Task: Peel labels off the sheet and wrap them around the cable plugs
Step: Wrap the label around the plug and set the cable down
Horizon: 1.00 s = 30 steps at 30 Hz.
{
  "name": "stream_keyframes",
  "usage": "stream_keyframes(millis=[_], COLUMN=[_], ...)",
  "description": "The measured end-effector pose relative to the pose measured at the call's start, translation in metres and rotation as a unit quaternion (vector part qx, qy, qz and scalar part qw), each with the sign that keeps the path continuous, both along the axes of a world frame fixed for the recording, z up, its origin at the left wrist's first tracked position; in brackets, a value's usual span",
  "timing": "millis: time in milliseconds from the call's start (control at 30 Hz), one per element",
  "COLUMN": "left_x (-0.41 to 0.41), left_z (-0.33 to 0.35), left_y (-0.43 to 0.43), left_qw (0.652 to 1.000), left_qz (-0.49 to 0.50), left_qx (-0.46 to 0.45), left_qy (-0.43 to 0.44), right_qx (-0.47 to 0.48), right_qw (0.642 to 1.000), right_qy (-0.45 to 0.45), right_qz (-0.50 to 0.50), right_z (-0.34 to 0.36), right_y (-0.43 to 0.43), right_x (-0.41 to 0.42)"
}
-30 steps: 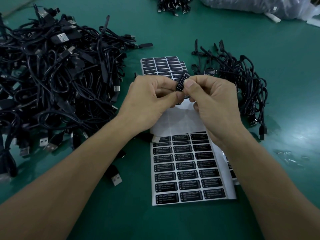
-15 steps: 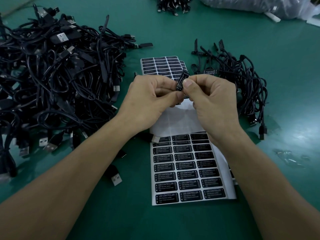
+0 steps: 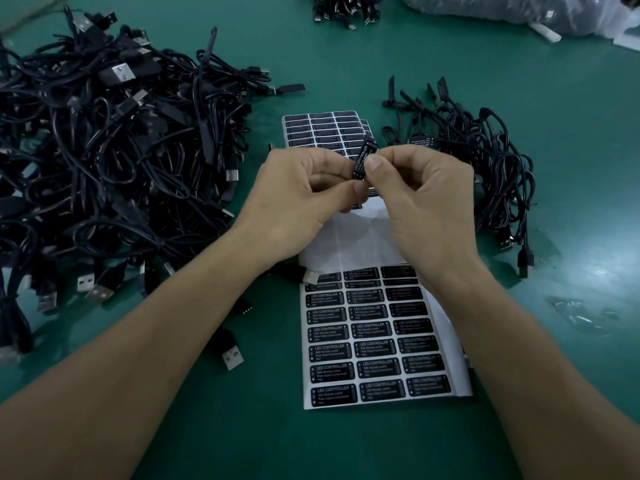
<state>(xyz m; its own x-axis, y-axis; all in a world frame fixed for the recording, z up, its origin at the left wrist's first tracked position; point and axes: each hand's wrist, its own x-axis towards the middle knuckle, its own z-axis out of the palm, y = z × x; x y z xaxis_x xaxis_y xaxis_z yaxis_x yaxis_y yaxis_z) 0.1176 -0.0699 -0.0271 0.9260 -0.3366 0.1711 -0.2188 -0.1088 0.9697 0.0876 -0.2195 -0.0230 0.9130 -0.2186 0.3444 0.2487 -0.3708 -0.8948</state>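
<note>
Label (image 3: 361,158) clamped in two-handed pinch of left hand (image 3: 304,192) and right hand (image 3: 426,199), above label sheet (image 3: 381,341); plug hidden. Grip unchanged over last second: wrap judged still being pressed on.

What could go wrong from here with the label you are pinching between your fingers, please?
1. The label is pinched at a tilt between the left hand and the right hand, so it may set crooked or crease.
2. The hands cover the plug beneath it, so a lifted edge could go unnoticed.
</note>
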Motion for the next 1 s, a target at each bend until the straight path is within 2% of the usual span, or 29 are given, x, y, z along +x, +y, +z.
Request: stream_keyframes(millis=[667,1000], left_x=[-0.0002,-0.0003], left_z=[-0.0002,-0.001], left_y=[0.0003,-0.0011], left_qw=[1.0,1.0], left_qz=[-0.005,0.006], left_qx=[-0.008,-0.029], left_qy=[0.002,0.006], right_qx=[-0.016,0.01], right_qw=[1.0,1.0], right_qy=[0.001,-0.016], right_qz=[-0.01,0.007], right_z=[0.0002,0.0035], right_y=[-0.0004,0.0035], right_x=[0.0008,-0.0036])
